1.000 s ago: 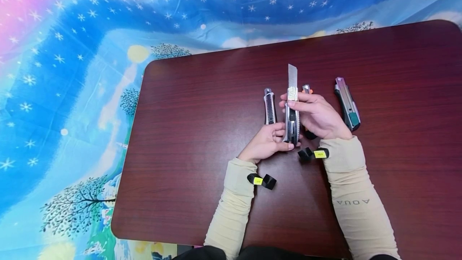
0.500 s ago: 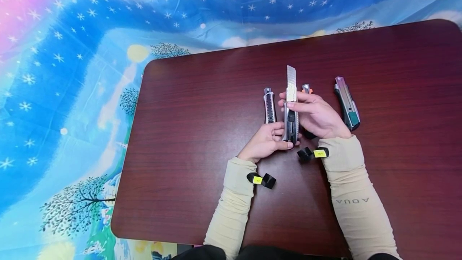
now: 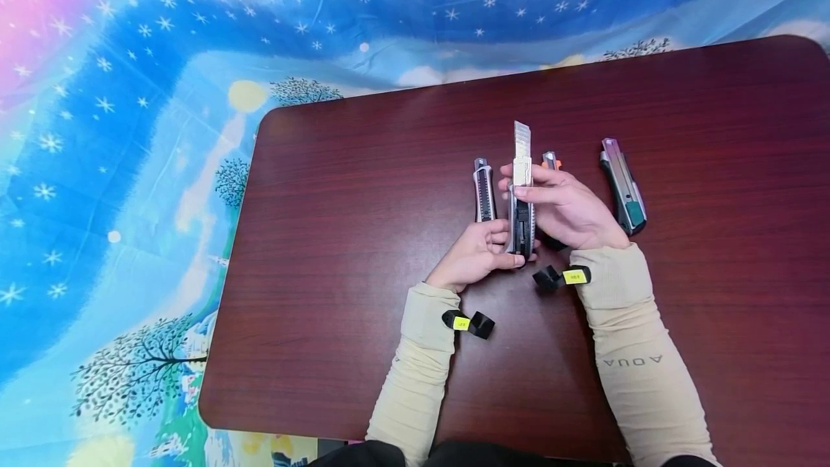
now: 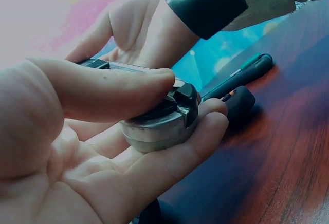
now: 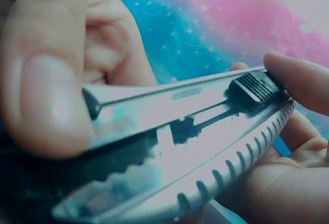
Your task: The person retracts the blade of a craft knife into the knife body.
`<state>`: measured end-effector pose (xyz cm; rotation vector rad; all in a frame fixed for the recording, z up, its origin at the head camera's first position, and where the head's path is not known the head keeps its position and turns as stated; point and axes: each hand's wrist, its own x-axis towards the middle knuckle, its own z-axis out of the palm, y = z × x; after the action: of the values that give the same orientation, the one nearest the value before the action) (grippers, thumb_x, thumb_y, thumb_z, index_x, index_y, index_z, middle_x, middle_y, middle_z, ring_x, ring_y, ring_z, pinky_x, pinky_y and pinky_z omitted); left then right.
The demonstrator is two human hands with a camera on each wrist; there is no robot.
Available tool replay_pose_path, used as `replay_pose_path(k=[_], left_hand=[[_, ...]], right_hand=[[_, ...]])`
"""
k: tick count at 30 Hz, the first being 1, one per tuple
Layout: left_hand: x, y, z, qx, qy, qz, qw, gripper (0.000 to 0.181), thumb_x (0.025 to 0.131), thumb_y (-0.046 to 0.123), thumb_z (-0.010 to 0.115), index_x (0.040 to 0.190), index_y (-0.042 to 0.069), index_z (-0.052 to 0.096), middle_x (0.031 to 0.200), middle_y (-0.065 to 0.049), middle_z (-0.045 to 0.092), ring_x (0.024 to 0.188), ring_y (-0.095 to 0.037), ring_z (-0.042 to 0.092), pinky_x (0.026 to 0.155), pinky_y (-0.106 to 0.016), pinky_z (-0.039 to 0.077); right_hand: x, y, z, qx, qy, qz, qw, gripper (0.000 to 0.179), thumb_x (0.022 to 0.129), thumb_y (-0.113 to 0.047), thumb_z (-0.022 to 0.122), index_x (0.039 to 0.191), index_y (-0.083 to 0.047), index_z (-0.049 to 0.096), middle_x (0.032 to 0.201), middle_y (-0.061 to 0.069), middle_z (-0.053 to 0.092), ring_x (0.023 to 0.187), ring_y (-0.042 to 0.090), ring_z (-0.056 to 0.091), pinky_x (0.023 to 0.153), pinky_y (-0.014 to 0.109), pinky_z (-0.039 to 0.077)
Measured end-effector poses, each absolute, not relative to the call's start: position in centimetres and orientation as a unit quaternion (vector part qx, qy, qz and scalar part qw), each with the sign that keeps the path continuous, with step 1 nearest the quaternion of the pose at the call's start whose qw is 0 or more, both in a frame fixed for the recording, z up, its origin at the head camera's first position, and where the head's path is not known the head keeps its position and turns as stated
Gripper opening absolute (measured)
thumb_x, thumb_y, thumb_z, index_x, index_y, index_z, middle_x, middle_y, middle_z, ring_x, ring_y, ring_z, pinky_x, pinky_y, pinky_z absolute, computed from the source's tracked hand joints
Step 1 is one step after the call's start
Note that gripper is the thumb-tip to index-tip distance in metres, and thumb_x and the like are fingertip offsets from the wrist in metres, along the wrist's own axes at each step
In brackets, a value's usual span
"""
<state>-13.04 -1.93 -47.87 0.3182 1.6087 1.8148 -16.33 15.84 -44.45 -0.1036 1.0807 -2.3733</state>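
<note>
A silver-and-black snap-off utility knife [image 3: 521,218] is held upright above the table, its segmented blade [image 3: 521,139] sticking out at the top. My left hand [image 3: 476,254] grips the lower end, with the thumb across the butt and fingers beneath in the left wrist view. Around the upper body, my right hand [image 3: 570,204] pinches the knife between thumb and fingers. The right wrist view shows its ridged black slider [image 5: 254,89] by the right thumb and the notched silver edge. Just left lies a second utility knife [image 3: 483,192], its lower end hidden by my left hand.
Partly covered by my right hand is a utility knife with an orange part [image 3: 550,160]. Farther right lies a black, silver and green utility knife [image 3: 624,186]. All rest on a dark red-brown table [image 3: 337,236], with a patterned cloth [image 3: 214,20] behind.
Both hands keep their hold on the knife. It has shifted and tilted very slightly, its blade tip a little lower and to the left.
</note>
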Motion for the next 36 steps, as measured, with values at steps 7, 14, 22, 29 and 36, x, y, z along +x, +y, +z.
replay_pose_path(k=[7, 14, 22, 29, 36], left_hand=[[-13.06, -2.16, -47.78, 0.127, 0.621, 0.697, 0.335, 0.044, 0.084, -0.014, 0.062, 0.126, -0.009, 0.053, 0.118, -0.031, 0.063, 0.104, -0.034, 0.068, 0.086, -0.021, 0.054], [-13.06, -2.19, -47.91, 0.126, 0.617, 0.700, 0.336, 0.043, 0.084, -0.013, 0.062, 0.126, -0.008, 0.053, 0.116, -0.033, 0.063, 0.103, -0.035, 0.068, 0.085, -0.023, 0.055], [-13.15, -2.28, -47.99, 0.122, 0.614, 0.704, 0.334, 0.042, 0.084, -0.012, 0.063, 0.125, -0.008, 0.054, 0.117, -0.030, 0.064, 0.098, -0.022, 0.071, 0.084, -0.021, 0.054], [-13.16, -2.32, -47.97, 0.116, 0.606, 0.711, 0.338, 0.044, 0.084, -0.012, 0.062, 0.127, -0.009, 0.053, 0.118, -0.031, 0.063, 0.105, -0.033, 0.068, 0.086, -0.022, 0.054], [-13.21, -2.29, -48.17, 0.117, 0.609, 0.710, 0.332, 0.044, 0.084, -0.013, 0.062, 0.127, -0.008, 0.054, 0.117, -0.030, 0.064, 0.107, -0.039, 0.065, 0.085, -0.020, 0.054]], right_hand=[[-16.31, 15.75, -44.38, -0.042, 0.394, -0.878, 0.270, 0.033, 0.094, 0.010, 0.050, 0.123, -0.001, 0.060, 0.111, 0.007, 0.063, 0.106, 0.017, 0.059, 0.097, 0.023, 0.046], [-16.30, 15.67, -44.33, -0.041, 0.379, -0.882, 0.278, 0.035, 0.094, 0.011, 0.048, 0.123, -0.002, 0.060, 0.113, 0.007, 0.060, 0.106, 0.017, 0.058, 0.095, 0.023, 0.048], [-16.35, 15.64, -44.43, -0.047, 0.373, -0.882, 0.283, 0.037, 0.094, 0.012, 0.046, 0.125, -0.004, 0.058, 0.114, 0.007, 0.059, 0.107, 0.016, 0.057, 0.095, 0.023, 0.048], [-16.27, 15.77, -44.43, -0.052, 0.376, -0.881, 0.284, 0.040, 0.094, 0.015, 0.044, 0.126, -0.004, 0.057, 0.115, 0.007, 0.060, 0.108, 0.016, 0.057, 0.095, 0.023, 0.048], [-16.35, 15.71, -44.54, -0.048, 0.376, -0.881, 0.284, 0.040, 0.093, 0.015, 0.044, 0.125, -0.006, 0.057, 0.116, 0.007, 0.060, 0.109, 0.016, 0.056, 0.095, 0.022, 0.048]])
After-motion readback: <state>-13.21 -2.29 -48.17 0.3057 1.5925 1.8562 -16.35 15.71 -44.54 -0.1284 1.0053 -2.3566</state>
